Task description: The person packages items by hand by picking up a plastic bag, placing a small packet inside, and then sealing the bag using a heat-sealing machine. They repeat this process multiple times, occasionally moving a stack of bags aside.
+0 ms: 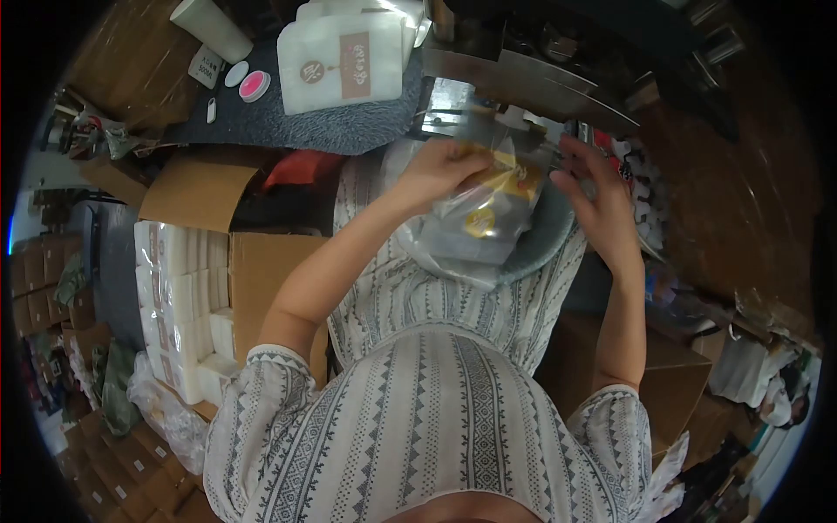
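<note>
My left hand (443, 172) is closed on the edge of a clear plastic bag (488, 213) with yellow printing, held over my lap. A grey-green basin (547, 237) rests on my lap under the bag, mostly covered by clear plastic. To the right of the bag, my right hand (602, 205) is raised with its fingers apart and nothing visible in them. Its fingertips are slightly blurred and come close to the bag's upper right edge without clearly touching it.
Printed white pouches (344, 65) are stacked on a dark fluffy cloth (366, 126) ahead. A white cup (211, 30) and an open pink-filled round tin (254, 85) stand left of them. Left of my lap, a cardboard box (277, 279) adjoins stacked white packs (174, 301). A dark machine (558, 74) overhangs the front right.
</note>
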`<state>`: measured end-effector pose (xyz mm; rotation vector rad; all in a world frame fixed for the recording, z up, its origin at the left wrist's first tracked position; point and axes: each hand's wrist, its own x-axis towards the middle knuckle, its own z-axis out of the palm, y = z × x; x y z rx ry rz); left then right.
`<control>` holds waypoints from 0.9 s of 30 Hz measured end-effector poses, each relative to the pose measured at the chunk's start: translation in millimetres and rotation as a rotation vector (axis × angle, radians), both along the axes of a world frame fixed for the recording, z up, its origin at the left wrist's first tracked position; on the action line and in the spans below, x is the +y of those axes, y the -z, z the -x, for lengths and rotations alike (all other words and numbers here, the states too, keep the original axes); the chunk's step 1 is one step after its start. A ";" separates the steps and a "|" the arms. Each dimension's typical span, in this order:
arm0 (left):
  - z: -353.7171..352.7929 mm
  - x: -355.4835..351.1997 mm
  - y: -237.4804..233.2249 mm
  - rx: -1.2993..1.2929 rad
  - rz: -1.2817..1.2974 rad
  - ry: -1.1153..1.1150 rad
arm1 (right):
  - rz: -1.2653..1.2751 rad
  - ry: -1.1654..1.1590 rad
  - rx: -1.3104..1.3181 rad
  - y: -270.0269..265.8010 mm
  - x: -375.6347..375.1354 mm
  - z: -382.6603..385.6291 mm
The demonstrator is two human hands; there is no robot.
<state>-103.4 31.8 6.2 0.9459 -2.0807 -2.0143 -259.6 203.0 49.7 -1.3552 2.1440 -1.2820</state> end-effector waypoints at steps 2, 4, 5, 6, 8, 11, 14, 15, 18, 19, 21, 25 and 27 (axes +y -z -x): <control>13.6 0.3 7.1 0.068 -0.183 -0.090 | -0.143 0.039 0.208 -5.5 15.2 6.5; 16.0 2.2 9.3 0.136 -0.364 -0.184 | -0.210 0.176 0.301 0.3 23.7 22.6; 12.8 3.6 8.4 0.106 -0.307 -0.179 | -0.275 0.311 0.392 5.8 27.2 31.1; 8.7 5.1 7.5 0.071 -0.253 -0.173 | -0.279 0.311 0.386 16.7 31.8 41.2; -3.9 -25.9 0.4 -0.019 0.231 -0.160 | -0.593 0.322 0.375 38.2 32.4 65.8; -36.7 -88.4 33.8 0.088 1.152 -0.429 | -0.397 0.202 0.396 45.9 34.2 76.5; -62.4 -86.2 59.5 -0.108 1.628 -0.157 | -0.441 0.352 0.289 18.5 30.4 53.7; -72.5 -76.9 51.2 -0.106 1.633 -0.155 | -0.437 0.355 0.288 10.4 30.7 48.6; -99.5 -54.4 28.5 -0.173 1.424 -0.067 | -0.331 0.352 0.099 -10.2 24.1 29.1; -103.0 -46.8 24.3 -0.176 1.316 -0.189 | -0.239 0.192 0.002 -17.3 14.5 16.0; -103.1 -32.4 12.2 -0.174 1.208 -0.313 | -0.142 0.033 -0.089 -21.8 -7.1 -8.2; -98.4 -7.6 -12.1 0.001 1.230 -0.361 | 0.105 -0.247 0.224 -15.7 -41.6 -39.3; -96.4 -0.9 -19.1 0.014 1.182 -0.341 | 0.142 -0.263 0.376 -16.7 -44.7 -42.6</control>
